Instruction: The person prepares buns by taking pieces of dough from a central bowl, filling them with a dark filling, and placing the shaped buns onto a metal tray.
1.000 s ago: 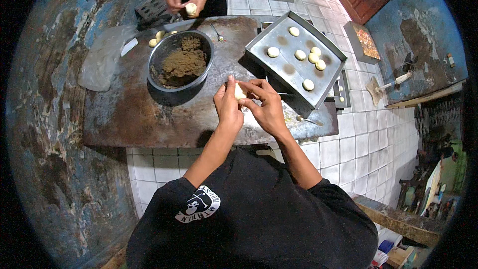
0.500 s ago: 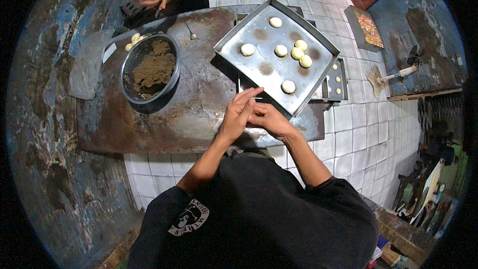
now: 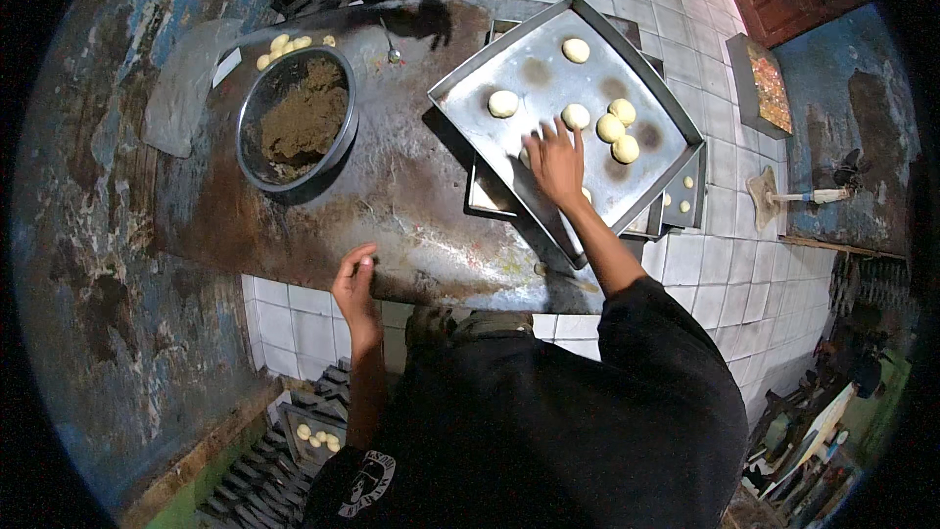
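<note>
The left hand (image 3: 356, 284), loosely open, is at the table's (image 3: 401, 186) near edge. The tray (image 3: 539, 69) points one corner there, its long axis running from far left to near right. The right hand (image 3: 556, 167) spreads over its near-left side, hiding whatever lies beneath; its grip I cannot tell. One dough ball (image 3: 587, 194) is half covered by the wrist; six round others lie farther in.

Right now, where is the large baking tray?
In the head view, the large baking tray sits toward the right end of the table, right of the metal bowl, beneath the person's right hand.
</note>
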`<state>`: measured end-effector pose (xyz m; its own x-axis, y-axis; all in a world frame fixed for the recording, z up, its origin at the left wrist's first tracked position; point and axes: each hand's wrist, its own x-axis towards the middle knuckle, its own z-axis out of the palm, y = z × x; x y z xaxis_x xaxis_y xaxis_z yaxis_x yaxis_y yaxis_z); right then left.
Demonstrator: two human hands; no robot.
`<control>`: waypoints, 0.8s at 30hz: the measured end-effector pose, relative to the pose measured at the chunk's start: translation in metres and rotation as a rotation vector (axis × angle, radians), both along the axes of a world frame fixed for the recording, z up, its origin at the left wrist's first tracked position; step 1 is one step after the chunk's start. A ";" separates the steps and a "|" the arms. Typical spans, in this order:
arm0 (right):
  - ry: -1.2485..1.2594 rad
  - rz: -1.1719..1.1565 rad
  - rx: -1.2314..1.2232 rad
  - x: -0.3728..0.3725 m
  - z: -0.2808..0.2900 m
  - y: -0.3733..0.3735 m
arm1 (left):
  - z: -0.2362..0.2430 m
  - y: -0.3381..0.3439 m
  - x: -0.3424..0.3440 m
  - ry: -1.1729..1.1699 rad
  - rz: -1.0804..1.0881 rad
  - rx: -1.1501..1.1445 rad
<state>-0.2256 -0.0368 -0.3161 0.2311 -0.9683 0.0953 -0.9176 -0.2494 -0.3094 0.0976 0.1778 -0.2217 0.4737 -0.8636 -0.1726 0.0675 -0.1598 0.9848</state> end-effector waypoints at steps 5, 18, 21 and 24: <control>0.062 -0.156 -0.035 0.025 -0.076 -0.035 | -0.007 -0.001 -0.008 0.018 0.059 0.049; 0.084 -0.581 -0.357 -0.108 0.008 0.006 | -0.013 -0.041 -0.042 0.011 -0.045 0.063; 0.158 -0.513 -0.206 -0.156 -0.018 0.023 | -0.011 -0.066 -0.068 0.030 -0.193 0.071; -0.068 -0.552 0.034 -0.158 0.008 0.032 | -0.007 -0.096 -0.097 -0.013 -0.363 -0.005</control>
